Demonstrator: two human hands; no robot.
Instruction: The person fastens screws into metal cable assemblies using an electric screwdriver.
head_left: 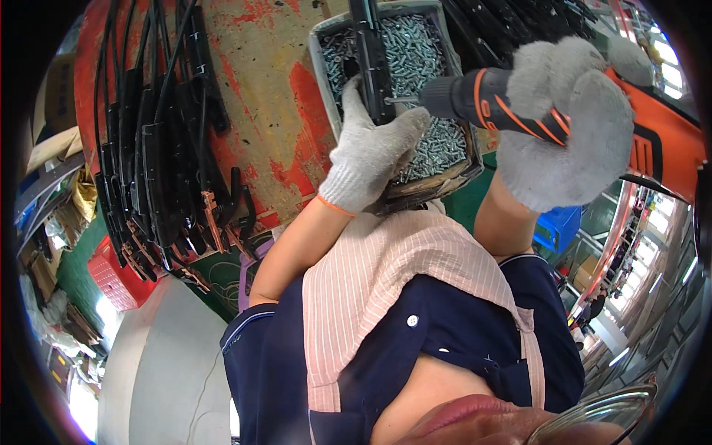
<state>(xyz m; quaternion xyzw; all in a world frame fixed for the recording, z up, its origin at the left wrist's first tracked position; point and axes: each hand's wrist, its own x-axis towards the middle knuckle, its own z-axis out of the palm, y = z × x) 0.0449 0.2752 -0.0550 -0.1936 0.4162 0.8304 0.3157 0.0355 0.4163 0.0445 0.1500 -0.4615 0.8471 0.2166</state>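
Observation:
In a grey knitted glove, my left hand (374,148) grips the lower end of a long black bar-shaped part (372,67), which stands over a box of screws. My right hand (567,122), gloved too, is wrapped round an orange and black power drill (512,104). The drill points left, and its thin bit (404,99) reaches the side of the black part near my left thumb; whether a screw sits at the tip is too small to tell. Beneath lies the worn box (321,70), filled with many small silvery screws (426,52).
Several black parts with cables and copper-coloured ends (152,163) lie on the left of the red-and-tan worn table (256,81). More black parts (482,30) are heaped behind the box. A red crate (122,274) stands below at the left, a blue stool-like plastic item (558,226) at the right.

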